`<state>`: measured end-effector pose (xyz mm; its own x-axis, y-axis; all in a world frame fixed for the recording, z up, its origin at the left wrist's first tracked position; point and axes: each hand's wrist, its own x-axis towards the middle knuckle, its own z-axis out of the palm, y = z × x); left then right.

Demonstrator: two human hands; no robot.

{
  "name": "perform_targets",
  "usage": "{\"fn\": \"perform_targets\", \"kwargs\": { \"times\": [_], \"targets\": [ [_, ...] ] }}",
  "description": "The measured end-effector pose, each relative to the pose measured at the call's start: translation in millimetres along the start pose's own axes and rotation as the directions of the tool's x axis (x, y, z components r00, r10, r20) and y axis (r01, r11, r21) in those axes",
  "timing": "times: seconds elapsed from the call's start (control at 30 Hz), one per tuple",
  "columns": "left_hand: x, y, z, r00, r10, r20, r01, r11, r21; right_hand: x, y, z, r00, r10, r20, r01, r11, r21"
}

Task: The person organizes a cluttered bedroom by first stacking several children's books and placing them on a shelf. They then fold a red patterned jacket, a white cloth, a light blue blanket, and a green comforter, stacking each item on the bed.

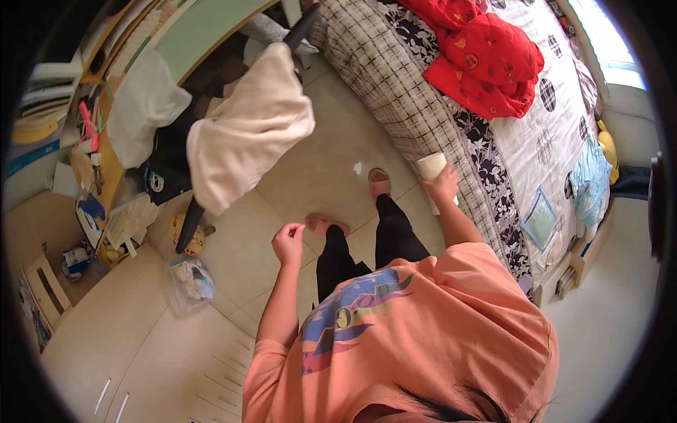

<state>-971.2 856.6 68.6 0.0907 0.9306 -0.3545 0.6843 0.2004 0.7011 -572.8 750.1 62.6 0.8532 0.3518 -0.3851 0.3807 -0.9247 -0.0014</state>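
Observation:
In my right hand (443, 184) is a white roll (432, 164), probably paper, held upright beside the bed edge. The fingers wrap around its side, and its lower end shows under the hand. My left hand (288, 243) hangs over the tiled floor with fingers curled and thumb against fingertips; I see nothing clear between them. Ahead of it, a cream cloth (254, 127) drapes over what looks like a black chair. To the right lies the bed with a checked cover (381, 79).
A red patterned fabric bundle (486, 69) lies on the bed. Nearer are a light-blue cloth (589, 180) and a blue-edged packet (539, 219). Left stands a cluttered desk with a white cloth (143, 108). A plastic bag (190, 283) sits by the pale cabinet (127, 338).

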Motion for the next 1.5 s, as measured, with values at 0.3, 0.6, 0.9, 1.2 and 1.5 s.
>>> {"fn": "perform_targets", "kwargs": {
  "times": [0.3, 0.6, 0.9, 1.2, 1.5],
  "targets": [
    [101, 169, 249, 0.963, 0.242, 0.116, -0.232, 0.968, -0.094, 150, 96, 0, 0.992, -0.027, -0.127, 0.025, 0.999, -0.023],
    [144, 241, 413, 0.995, -0.002, -0.098, 0.009, 0.997, 0.071, 171, 110, 32, 0.984, -0.047, -0.170, 0.061, 0.995, 0.082],
    [164, 230, 417, 0.984, 0.156, -0.082, -0.134, 0.965, 0.225, 174, 108, 33, 0.986, -0.073, -0.148, 0.086, 0.993, 0.086],
    [53, 40, 246, 0.981, -0.099, -0.165, 0.125, 0.981, 0.151, 180, 128, 52, 0.938, -0.277, -0.210, 0.225, 0.944, -0.242],
    [-127, -222, -10, 0.602, -0.555, -0.574, 0.683, 0.730, 0.010, 46, 34, 57, 0.921, -0.383, -0.073, 0.273, 0.768, -0.580]
  ]
}}
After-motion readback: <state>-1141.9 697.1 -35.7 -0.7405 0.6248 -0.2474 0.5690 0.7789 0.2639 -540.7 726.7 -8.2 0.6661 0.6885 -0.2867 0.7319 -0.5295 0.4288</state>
